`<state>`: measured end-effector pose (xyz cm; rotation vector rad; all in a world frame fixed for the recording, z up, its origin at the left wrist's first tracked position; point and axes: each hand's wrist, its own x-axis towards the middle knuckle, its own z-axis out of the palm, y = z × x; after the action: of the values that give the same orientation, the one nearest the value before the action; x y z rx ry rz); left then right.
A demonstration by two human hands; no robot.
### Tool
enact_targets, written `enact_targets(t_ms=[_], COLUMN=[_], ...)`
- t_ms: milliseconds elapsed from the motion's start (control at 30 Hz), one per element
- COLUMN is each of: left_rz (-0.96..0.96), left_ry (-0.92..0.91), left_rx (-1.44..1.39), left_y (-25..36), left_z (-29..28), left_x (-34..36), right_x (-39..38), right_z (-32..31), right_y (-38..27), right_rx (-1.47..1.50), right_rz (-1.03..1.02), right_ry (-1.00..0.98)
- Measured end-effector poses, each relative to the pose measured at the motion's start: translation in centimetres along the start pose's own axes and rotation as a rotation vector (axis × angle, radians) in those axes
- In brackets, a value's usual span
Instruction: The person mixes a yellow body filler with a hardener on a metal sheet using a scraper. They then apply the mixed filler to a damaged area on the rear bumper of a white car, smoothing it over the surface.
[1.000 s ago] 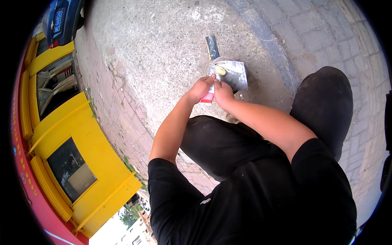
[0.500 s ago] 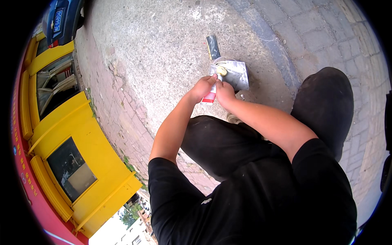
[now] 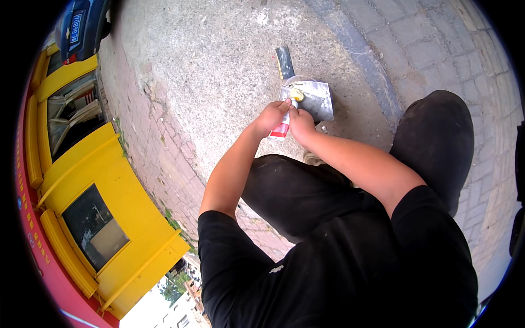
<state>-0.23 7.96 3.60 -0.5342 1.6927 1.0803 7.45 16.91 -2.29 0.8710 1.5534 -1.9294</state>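
Both my hands are closed round a white-and-red squeeze tube (image 3: 279, 131), its nozzle end pointing away from me. My left hand (image 3: 272, 117) grips its left side and my right hand (image 3: 302, 125) presses from the right, thumbs near the top. Just beyond the nozzle lies a lump of pale yellow paste (image 3: 297, 94), with a stronger yellow patch on it. The paste sits on a flat grey metal plate (image 3: 320, 98). That plate rests on a round container (image 3: 298, 80), mostly hidden beneath it.
A dark flat strip with a yellowish edge (image 3: 284, 62) stands out beyond the container. My knees (image 3: 437, 136) flank the work on rough concrete (image 3: 208, 65). Grey paving (image 3: 426, 49) is at the right. A yellow building (image 3: 109, 169) and a dark blue car (image 3: 85, 33) are at the left.
A brighter yellow patch now shows on the paste by the nozzle. My hands and the tube have hardly moved.
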Motion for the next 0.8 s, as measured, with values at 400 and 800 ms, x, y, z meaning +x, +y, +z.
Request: enact_targets(t_ms=[400, 800], left_rz=[0.021, 0.013], left_ry=[0.01, 0.038], left_rx=[0.012, 0.031], left_y=[-0.24, -0.11], left_z=[-0.17, -0.06], left_x=[0.09, -0.4], right_x=[0.28, 0.03], right_z=[0.36, 0.22], right_y=[0.43, 0.08], right_rx=[-0.013, -0.022], right_rz=[-0.026, 0.024], right_ry=[0.029, -0.01])
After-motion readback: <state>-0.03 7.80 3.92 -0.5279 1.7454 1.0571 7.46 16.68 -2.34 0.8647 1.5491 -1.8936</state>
